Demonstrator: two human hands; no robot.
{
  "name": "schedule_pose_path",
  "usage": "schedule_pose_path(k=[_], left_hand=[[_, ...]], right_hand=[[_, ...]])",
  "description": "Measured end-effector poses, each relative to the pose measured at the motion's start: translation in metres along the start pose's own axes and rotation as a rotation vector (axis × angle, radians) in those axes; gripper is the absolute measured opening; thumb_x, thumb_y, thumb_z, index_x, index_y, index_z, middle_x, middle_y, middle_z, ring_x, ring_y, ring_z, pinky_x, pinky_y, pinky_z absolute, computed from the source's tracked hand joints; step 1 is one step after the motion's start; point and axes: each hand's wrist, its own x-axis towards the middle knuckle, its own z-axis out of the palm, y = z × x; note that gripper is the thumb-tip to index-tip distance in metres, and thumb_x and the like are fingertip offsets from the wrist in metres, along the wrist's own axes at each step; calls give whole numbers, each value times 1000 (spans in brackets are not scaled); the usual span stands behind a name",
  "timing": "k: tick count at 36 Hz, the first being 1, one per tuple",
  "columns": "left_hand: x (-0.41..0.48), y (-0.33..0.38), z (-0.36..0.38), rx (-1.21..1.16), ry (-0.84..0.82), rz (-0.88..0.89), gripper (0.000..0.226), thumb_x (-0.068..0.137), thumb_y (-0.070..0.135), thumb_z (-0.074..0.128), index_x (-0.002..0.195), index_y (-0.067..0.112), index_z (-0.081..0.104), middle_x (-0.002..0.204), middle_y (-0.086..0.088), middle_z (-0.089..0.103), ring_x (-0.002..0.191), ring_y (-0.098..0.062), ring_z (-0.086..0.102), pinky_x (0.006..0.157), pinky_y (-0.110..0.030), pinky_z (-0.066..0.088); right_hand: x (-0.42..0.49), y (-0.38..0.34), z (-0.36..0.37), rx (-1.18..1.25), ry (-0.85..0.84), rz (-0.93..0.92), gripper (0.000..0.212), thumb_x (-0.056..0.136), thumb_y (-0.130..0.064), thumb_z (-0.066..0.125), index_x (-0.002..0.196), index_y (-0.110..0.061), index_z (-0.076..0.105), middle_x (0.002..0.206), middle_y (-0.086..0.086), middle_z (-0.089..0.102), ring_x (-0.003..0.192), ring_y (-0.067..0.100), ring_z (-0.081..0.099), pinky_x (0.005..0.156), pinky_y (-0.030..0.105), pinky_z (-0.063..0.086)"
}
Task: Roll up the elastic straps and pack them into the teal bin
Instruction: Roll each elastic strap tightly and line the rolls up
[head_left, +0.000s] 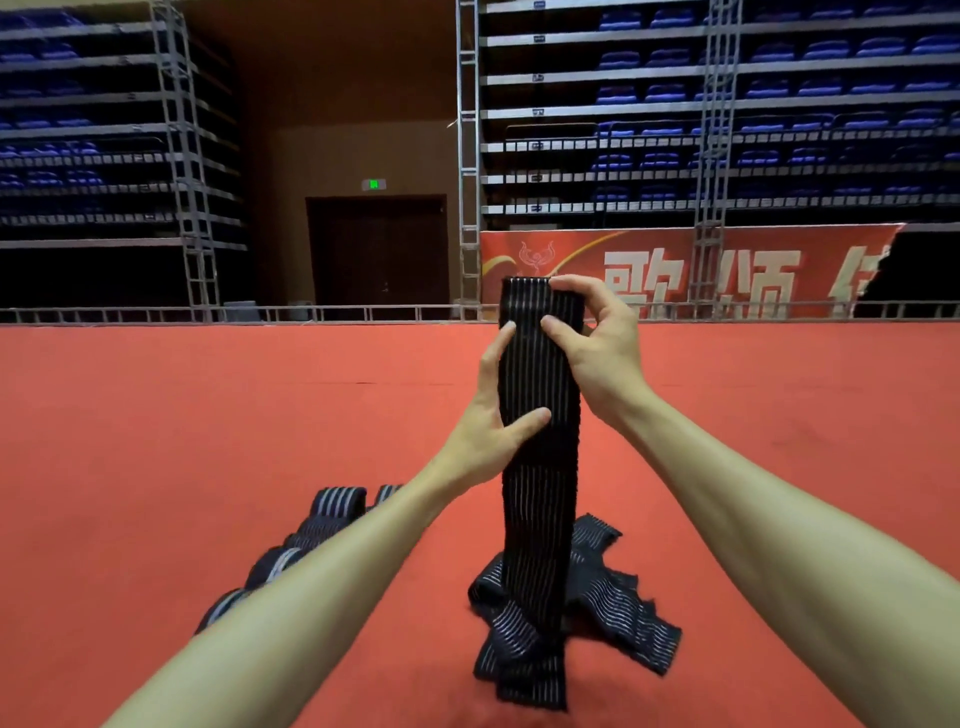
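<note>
A long black elastic strap (537, 493) with thin pale stripes hangs upright in front of me, its lower end crumpled on the red floor. My right hand (597, 343) pinches its top end, fingers curled over the edge. Lower down, my left hand (493, 415) grips the strap, thumb across the front and fingers behind it. Several rolled straps (337, 501) lie in a row on the floor at lower left, partly hidden by my left forearm. No teal bin is in view.
Red carpet (208, 441) covers the floor all round. A low metal rail (260, 313) runs along its far edge. Behind it stand scaffolding, tiers of blue seats, a dark door and a red banner (649, 270).
</note>
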Motion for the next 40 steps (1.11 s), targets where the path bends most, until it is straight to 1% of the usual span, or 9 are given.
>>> schedule_pose_path(k=[8, 11, 14, 17, 22, 26, 29, 34, 40], left_hand=[[-48, -22, 17, 33, -165, -154, 94, 86, -9, 64, 146, 45, 15, 152, 19, 27, 136, 14, 30, 110, -9, 27], [-72, -36, 19, 84, -224, -233, 101, 87, -6, 64, 150, 47, 6, 159, 22, 15, 146, 1, 24, 120, -24, 22], [-96, -43, 17, 81, -258, -354, 99, 90, -7, 61, 154, 44, 5, 146, 27, 36, 127, -13, 53, 107, -39, 46], [-116, -45, 15, 88, -259, -435, 96, 92, -7, 58, 153, 47, 8, 135, 2, 56, 113, -16, 63, 94, -39, 55], [-146, -51, 7, 78, -198, -536, 99, 90, -8, 60, 148, 56, 12, 124, -11, 63, 107, -26, 66, 87, -45, 58], [-171, -52, 0, -5, -190, -615, 94, 91, -11, 56, 149, 51, 15, 118, -17, 64, 86, -12, 68, 68, -27, 58], [-188, -54, -4, -105, -146, -697, 87, 91, -15, 54, 146, 46, 25, 118, -28, 61, 85, -18, 65, 69, -34, 60], [-206, -58, -8, -250, -25, -842, 73, 91, -18, 51, 139, 35, 35, 92, -15, 64, 64, -10, 66, 48, -19, 50], [-238, -68, -10, -153, -26, -896, 55, 89, -14, 57, 122, 29, 48, 101, -11, 63, 83, -15, 64, 66, -28, 58]], right_hand=[[2, 5, -6, 71, 89, 41, 36, 85, 7, 65, 104, -23, 65, 109, -3, 67, 105, 11, 65, 93, 32, 55], [2, 7, -9, 66, 102, 70, 38, 84, 7, 66, 103, -26, 65, 107, -5, 68, 104, 13, 65, 94, 38, 55], [-6, 11, -9, 28, 109, 78, 38, 81, 7, 66, 102, -25, 66, 105, -6, 68, 104, 15, 65, 95, 41, 55], [-19, 15, -6, 21, 97, 111, 36, 81, 9, 67, 104, -18, 66, 104, -7, 67, 99, 4, 64, 91, 29, 54], [-54, 25, 7, 10, -4, 176, 41, 78, 14, 68, 109, -12, 65, 105, -7, 65, 93, -12, 61, 83, 18, 52], [-85, 40, 25, 26, -58, 236, 45, 76, 19, 66, 114, -6, 64, 107, -3, 63, 86, -15, 61, 72, 10, 50], [-105, 54, 41, 52, -91, 296, 48, 77, 19, 66, 112, -15, 64, 107, -6, 64, 87, -5, 64, 72, 16, 53], [-131, 73, 67, 75, -125, 322, 50, 76, 18, 66, 109, -19, 65, 107, -8, 65, 93, 9, 63, 76, 20, 54], [-166, 102, 90, 59, -153, 388, 49, 78, 15, 67, 108, -23, 65, 108, -8, 64, 101, 15, 63, 82, 22, 55]])
